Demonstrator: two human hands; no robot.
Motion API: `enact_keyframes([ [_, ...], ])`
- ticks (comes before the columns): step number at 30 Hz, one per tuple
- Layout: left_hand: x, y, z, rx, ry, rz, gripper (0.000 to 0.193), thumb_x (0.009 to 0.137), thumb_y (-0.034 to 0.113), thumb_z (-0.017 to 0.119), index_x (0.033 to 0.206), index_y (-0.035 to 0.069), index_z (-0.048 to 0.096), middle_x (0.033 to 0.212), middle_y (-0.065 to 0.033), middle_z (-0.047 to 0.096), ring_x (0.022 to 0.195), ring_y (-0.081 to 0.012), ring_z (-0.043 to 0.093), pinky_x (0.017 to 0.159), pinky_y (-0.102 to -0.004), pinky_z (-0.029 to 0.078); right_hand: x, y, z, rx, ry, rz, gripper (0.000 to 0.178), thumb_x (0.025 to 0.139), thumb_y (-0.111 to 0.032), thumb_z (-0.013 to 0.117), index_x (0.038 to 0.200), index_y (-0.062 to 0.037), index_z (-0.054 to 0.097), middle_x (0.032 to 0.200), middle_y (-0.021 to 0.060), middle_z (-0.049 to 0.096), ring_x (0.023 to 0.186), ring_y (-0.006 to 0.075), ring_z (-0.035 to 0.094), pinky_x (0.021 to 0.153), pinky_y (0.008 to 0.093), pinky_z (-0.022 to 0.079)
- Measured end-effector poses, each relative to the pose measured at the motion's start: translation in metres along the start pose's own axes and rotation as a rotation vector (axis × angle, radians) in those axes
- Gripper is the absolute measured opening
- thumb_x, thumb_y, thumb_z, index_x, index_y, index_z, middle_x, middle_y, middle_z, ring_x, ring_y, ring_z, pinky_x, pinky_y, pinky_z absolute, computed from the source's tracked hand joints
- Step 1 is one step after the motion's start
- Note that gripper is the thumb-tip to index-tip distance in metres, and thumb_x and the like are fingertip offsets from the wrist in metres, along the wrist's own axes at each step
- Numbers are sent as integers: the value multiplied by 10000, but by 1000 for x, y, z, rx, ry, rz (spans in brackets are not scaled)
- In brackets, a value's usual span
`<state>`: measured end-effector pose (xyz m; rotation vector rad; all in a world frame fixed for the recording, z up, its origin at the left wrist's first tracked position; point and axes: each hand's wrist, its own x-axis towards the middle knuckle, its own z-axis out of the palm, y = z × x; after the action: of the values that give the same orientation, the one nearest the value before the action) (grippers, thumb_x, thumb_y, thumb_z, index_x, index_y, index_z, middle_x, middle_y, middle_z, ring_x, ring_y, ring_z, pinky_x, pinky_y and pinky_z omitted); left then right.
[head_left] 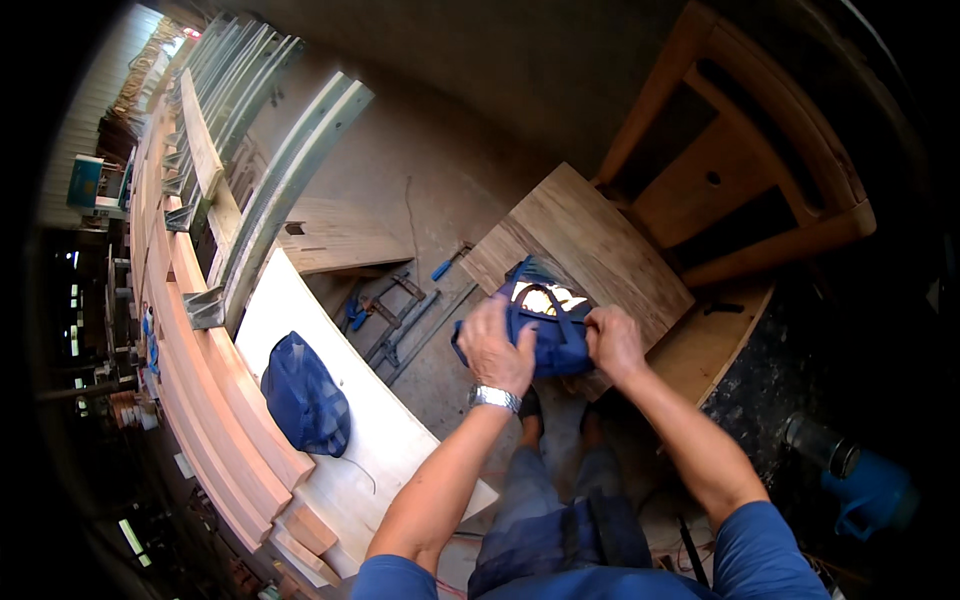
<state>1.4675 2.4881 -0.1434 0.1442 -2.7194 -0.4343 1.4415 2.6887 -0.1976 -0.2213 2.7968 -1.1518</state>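
A dark blue cloth bag (560, 350) sits at the near edge of a wooden board in front of me. Its top is open, and something bright and overexposed shows inside; I cannot make out what. My left hand (495, 345), with a silver watch at the wrist, is closed on the bag's left side, its fingertips slightly blurred. On the opposite side, my right hand (615, 345) grips the bag's edge between thumb and fingers. The board (590, 240) belongs to a wooden chair, forming its seat, with the backrest (735, 160) at the far right.
To my left, a blue cap (306, 395) lies on a pale panel (390, 450). Curved wooden strips (215, 420) and metal clamp bars (285, 190) line that side. Bar clamps (385, 315) lie on the floor. A glass jar (820, 445) and a blue jug (870, 495) stand at right.
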Motion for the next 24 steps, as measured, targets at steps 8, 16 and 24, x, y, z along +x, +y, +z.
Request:
enact_keyframes([
  [8, -41, 3, 70, -702, -896, -919, 310, 772, 98, 833, 1015, -13, 676, 826, -92, 693, 682, -167, 656, 567, -334, 491, -68, -60, -4, 88, 78, -261, 95, 852, -60, 706, 934, -42, 662, 940, 121, 642, 861, 315, 664, 742, 392, 557],
  [16, -20, 32, 55, -1347, -662, -1074, 468, 792, -85, 776, 1209, -16, 577, 830, -51, 692, 621, -126, 633, 553, -239, 493, -65, 9, -31, 817, 67, 1256, 355, 984, -360, 710, 1060, -14, 690, 1026, 99, 705, 899, 208, 680, 814, 374, 548],
  [24, -21, 41, 67, -809, -554, -944, 553, 751, 79, 894, 1170, -34, 551, 850, -63, 665, 689, -167, 643, 625, -303, 531, -46, 48, 13, 1281, -68, 1070, 103, 947, -120, 719, 966, -22, 698, 884, 73, 733, 779, 169, 701, 694, 323, 582],
])
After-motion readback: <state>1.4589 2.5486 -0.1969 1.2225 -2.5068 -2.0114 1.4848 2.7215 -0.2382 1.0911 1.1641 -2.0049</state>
